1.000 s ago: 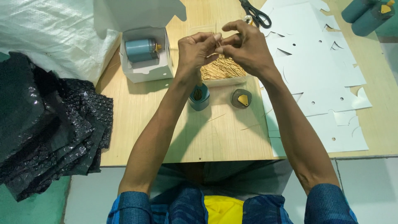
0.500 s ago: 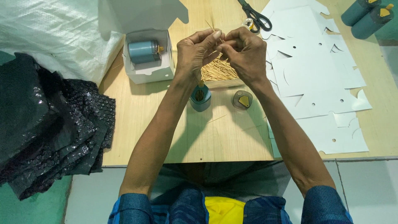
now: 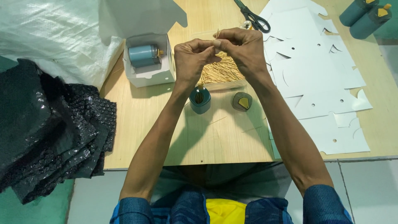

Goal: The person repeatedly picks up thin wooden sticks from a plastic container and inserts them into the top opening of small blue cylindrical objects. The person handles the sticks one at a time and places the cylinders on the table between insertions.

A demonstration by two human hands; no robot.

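Observation:
My left hand and my right hand meet above a pile of thin wooden sticks lying in a clear tray. Both hands pinch a small bunch of sticks between the fingertips, with one tip poking up. Just below the left hand stands an open teal round container with sticks inside it. Its dark lid, marked with a yellow shape, lies to the right on the wooden table.
An open white box holds a teal cylinder at the left. Flat white die-cut cardboard sheets cover the right side, with scissors and two more teal containers at the back. Black bubble wrap and a white sack lie at left.
Both hands have lowered slightly toward the stick pile and drawn closer together, still holding the small bunch of sticks.

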